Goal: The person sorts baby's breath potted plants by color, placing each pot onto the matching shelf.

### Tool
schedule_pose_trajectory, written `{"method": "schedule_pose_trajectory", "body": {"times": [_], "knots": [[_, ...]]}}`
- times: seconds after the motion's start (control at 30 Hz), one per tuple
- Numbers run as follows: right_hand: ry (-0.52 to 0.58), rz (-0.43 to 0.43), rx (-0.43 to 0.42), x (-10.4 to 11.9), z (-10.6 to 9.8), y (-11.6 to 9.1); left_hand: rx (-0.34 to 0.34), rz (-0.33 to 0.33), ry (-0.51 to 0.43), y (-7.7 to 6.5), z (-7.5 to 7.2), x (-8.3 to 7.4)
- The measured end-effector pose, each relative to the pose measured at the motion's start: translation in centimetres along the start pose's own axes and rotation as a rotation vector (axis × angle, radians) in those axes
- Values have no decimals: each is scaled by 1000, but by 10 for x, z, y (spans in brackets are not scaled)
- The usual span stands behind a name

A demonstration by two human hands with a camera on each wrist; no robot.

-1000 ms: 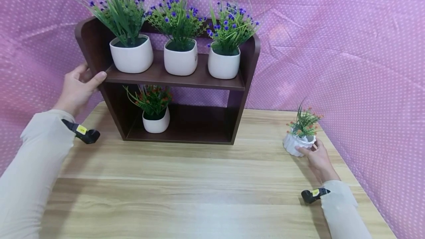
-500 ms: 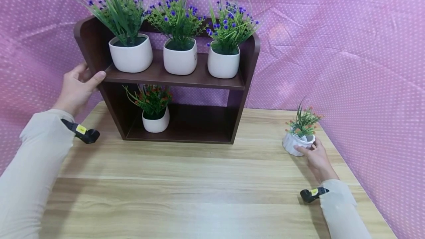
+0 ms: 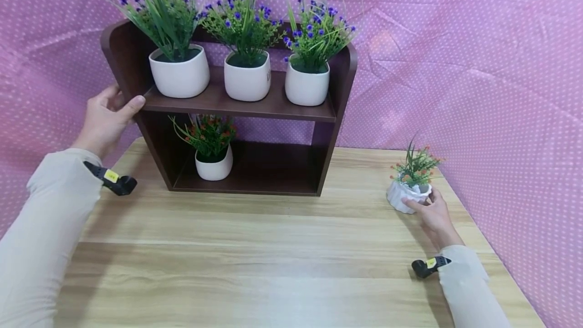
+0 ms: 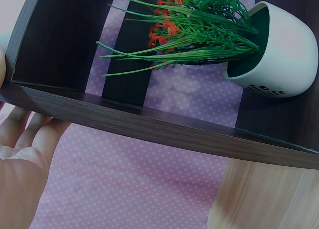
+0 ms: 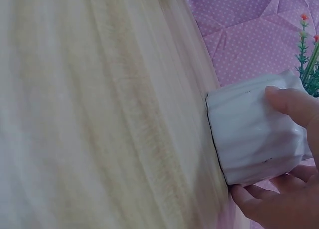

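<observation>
My left hand (image 3: 103, 118) grips the left side of a dark brown two-tier shelf (image 3: 246, 109), thumb at the front edge of the upper board and fingers behind the side panel. At the far right of the table, my right hand (image 3: 436, 219) holds a white ribbed flowerpot (image 3: 401, 196) with an orange-flowered plant (image 3: 416, 168). In the right wrist view the thumb lies on the wall of the flowerpot (image 5: 254, 129) and the other fingers curl round its far side. The pot stands upright, its base right at the tabletop.
Three white pots with purple flowers (image 3: 179, 77) line the upper shelf. A smaller white pot (image 3: 214, 168) with orange flowers stands at the left of the lower shelf. Pink dotted cloth (image 3: 455, 65) hangs behind and beside the wooden table (image 3: 255, 257).
</observation>
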State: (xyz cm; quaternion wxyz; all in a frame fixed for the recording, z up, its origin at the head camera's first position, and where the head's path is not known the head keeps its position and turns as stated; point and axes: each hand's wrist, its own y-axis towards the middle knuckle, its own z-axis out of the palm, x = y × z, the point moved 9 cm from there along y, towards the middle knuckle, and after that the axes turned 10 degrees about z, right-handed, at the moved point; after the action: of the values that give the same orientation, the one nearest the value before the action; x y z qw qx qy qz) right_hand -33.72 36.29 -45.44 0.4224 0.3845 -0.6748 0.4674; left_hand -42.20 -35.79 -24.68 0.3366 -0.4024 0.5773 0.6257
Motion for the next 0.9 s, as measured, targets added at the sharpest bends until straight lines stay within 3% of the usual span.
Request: {"method": "schedule_pose_trajectory", "body": {"times": [0.47,0.9], "knots": [[-70,-57,-40,9,5,-13,3,12,-55,-2,1,-2],[-133,-181,-7,36,29,-42,5,44,-104,0,2,-3]]}}
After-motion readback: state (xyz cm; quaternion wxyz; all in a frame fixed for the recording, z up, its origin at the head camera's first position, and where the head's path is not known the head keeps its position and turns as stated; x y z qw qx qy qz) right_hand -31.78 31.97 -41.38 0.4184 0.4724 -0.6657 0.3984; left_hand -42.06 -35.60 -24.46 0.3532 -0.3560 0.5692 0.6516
